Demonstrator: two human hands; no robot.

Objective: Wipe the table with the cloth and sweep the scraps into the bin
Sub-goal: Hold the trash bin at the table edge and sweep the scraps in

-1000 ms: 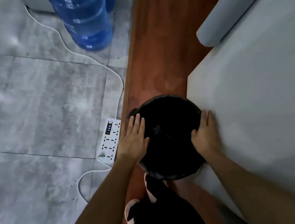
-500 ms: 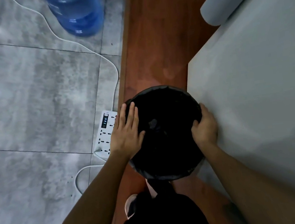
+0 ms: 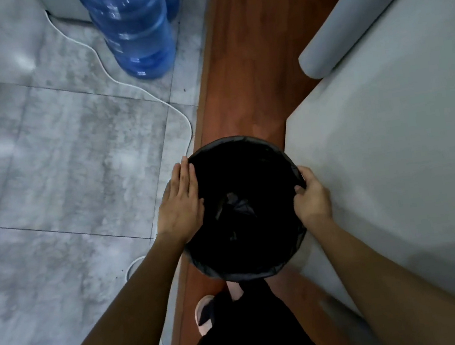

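Flanking bin (image 3: 275, 268): left hand (image 3: 179, 205) flat, right hand (image 3: 311, 195) curled.

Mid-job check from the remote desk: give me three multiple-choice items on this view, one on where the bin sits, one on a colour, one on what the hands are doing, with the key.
1. Where is the bin?
A. On the table top
B. By the table's corner, over the brown floor strip
C. Behind the water bottle

2. What colour is the water bottle?
A. Green
B. Red
C. Blue

3. What is the state of the hands?
A. Left hand flat on the rim, right hand curled on the rim
B. Both wiping with a cloth
C. Both hanging free of the bin

Key: 1 B, the black-lined bin sits against the grey table's corner, above the brown strip. 2 C, the bottle on the tiles is translucent blue. 3 A, the left fingers lie straight along the rim, the right fingers pinch the liner edge; no cloth shows.
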